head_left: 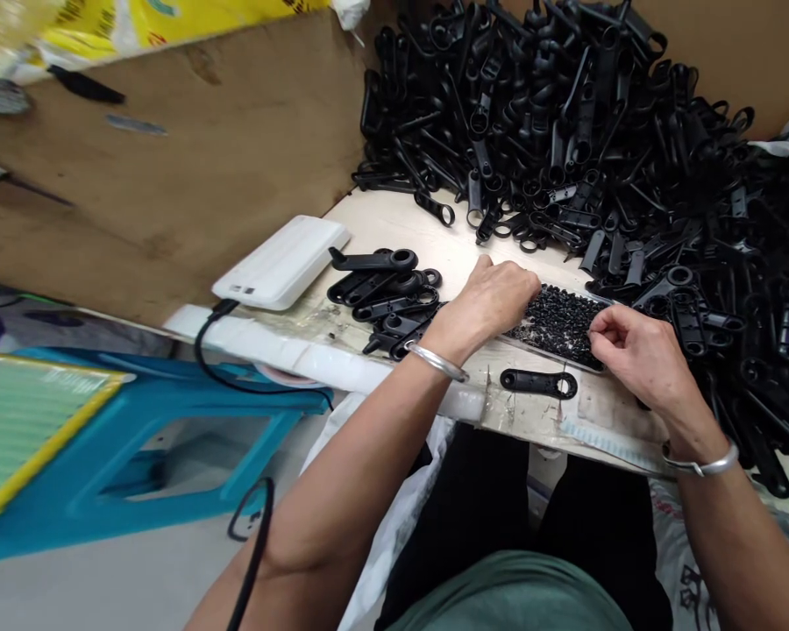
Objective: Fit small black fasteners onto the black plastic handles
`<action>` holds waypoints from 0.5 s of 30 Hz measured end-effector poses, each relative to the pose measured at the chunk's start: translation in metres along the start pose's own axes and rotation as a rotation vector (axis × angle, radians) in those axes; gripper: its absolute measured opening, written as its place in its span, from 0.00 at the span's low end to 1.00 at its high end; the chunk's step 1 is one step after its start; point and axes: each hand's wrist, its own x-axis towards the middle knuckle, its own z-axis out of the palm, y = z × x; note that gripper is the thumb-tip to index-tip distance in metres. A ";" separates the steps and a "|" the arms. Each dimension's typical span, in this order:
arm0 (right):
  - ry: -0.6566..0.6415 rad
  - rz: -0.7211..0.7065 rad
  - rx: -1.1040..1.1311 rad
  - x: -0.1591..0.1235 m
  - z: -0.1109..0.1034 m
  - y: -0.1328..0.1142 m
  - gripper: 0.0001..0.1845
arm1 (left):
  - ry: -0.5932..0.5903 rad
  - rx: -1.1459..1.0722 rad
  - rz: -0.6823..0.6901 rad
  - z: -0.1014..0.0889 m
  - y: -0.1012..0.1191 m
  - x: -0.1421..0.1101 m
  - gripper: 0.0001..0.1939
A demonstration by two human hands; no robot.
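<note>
A shallow clear tray (544, 356) full of small black plastic bits (558, 317) lies between my hands. My left hand (490, 298) is at the tray's left end with its fingers curled down and closed; what they hold, if anything, is hidden. Over the right end, my right hand (641, 355) has thumb and forefinger pinched together beside the bits. Anything in that pinch is too small to make out. A single black plastic arm-shaped part (537, 383), with a ring at its right end, lies flat in front of the tray, apart from both hands.
Behind the tray rises a large heap of black plastic parts (532, 114). A smaller pile of them (391, 294) lies left of my left hand. A white power bank (281, 261) with a black cable (201, 350) sits near a cardboard wall (237, 158). A blue stool (190, 438) stands lower left.
</note>
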 end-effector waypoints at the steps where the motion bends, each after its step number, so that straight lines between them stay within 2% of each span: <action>1: 0.003 -0.003 0.006 -0.002 0.000 0.000 0.05 | 0.007 0.007 0.014 0.003 0.001 0.002 0.12; 5: 0.003 -0.025 0.009 -0.010 -0.002 0.000 0.06 | 0.011 0.022 0.038 0.011 0.004 0.010 0.15; 9: 0.007 -0.039 0.035 -0.013 0.000 -0.001 0.06 | 0.027 -0.009 0.042 0.010 0.001 0.009 0.14; 11: 0.015 -0.002 0.133 -0.013 0.003 0.000 0.06 | 0.043 -0.088 0.026 0.005 -0.002 0.005 0.12; 15: -0.046 0.197 0.492 -0.014 0.008 0.001 0.12 | 0.122 -0.385 -0.020 0.000 -0.006 -0.003 0.10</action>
